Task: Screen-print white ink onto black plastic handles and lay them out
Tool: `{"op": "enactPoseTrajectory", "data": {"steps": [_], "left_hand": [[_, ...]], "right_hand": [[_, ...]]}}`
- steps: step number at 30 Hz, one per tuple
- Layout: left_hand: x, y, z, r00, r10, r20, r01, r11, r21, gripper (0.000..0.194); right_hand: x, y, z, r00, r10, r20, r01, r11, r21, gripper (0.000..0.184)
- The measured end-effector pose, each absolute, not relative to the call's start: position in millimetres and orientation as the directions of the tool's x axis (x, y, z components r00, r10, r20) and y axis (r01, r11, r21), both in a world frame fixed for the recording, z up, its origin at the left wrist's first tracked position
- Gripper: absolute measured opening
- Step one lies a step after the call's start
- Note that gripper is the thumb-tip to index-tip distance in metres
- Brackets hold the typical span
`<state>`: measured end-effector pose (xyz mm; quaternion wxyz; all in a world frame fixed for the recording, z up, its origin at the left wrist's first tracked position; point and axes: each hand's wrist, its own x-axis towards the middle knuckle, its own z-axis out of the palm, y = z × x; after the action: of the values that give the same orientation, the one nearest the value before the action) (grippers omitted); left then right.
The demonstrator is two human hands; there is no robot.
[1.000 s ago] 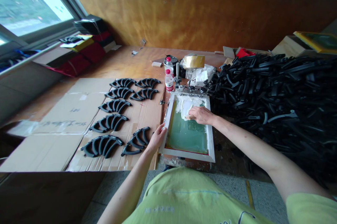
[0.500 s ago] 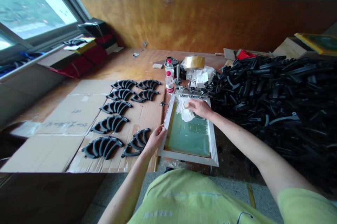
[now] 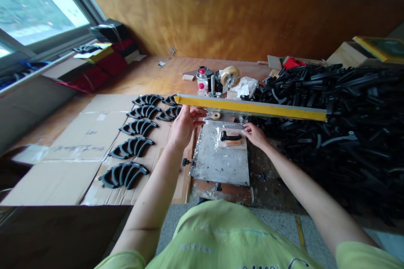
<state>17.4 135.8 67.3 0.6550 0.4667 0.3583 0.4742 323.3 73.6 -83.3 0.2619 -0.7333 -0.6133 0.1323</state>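
Left of the metal plate (image 3: 217, 167), the left hand (image 3: 184, 125) spreads open. The right hand (image 3: 255, 134) hangs near the black part (image 3: 231, 137) on the plate, its grip unclear.

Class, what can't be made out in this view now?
Head view:
Lower part of the front bottle: hidden by the raised frame.
Whether the left hand touches it: too small.
Handwriting on the cardboard: too blurred.
Black pile: cut off by the right edge.
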Motion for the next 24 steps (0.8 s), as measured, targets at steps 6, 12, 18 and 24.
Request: {"op": "enactPoseTrajectory", "data": {"steps": [6, 12, 18, 24], "left_hand": [[26.4, 101.6, 17.5, 0.342, 0.903, -0.260, -0.251, 0.354, 0.901, 0.053], [20.4, 25.7, -54.2, 0.419, 0.647, -0.637, -0.197, 0.750, 0.632, 0.036], [-53.9, -4.5, -106.4, -0.002, 0.709, -0.705, -0.324, 0.666, 0.672, 0.033], [-138.0, -28.5, -151.7, -0.446, 0.580, -0.681, -0.251, 0.650, 0.718, 0.052]], "right_hand": [[267.1, 63.6, -84.0, -0.075, 0.986, 0.151, 0.929, 0.124, -0.348, 0.014], [187.9, 15.7, -58.8, -0.441, 0.850, 0.289, 0.816, 0.513, -0.265, 0.017], [283.1, 26.2, -82.3, -0.208, 0.970, 0.125, 0.941, 0.233, -0.245, 0.022], [418.9, 44.3, -122.9, 0.281, 0.950, -0.138, 0.954, -0.261, 0.146, 0.036]]}}
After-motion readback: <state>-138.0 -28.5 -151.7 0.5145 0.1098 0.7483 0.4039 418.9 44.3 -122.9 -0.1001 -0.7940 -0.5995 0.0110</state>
